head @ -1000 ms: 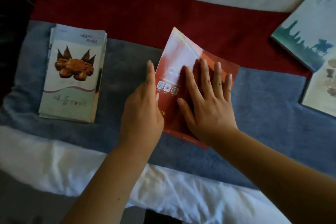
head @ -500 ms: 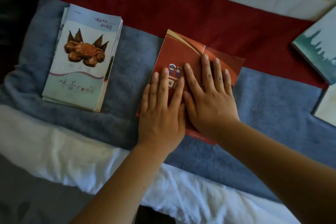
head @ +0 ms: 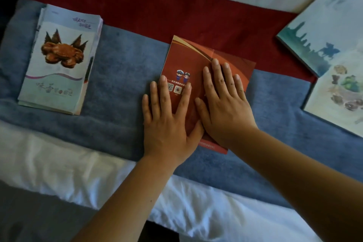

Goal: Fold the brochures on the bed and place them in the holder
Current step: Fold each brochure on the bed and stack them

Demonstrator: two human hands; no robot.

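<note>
Left hand (head: 165, 125) has slid leftward across the red brochure (head: 184, 59).

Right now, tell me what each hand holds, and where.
Nothing is gripped. Left hand and right hand press flat on the brochure, over its lower half.

The bed (head: 59, 163) carries a blue-and-red runner (head: 121, 68) bearing a brochure stack (head: 60, 59), a red brochure (head: 188, 59) and large sheets (head: 330, 35).

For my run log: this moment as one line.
step: pressing fold | left hand: flat on red brochure | right hand: flat on it | brochure stack: untouched, left side
</note>
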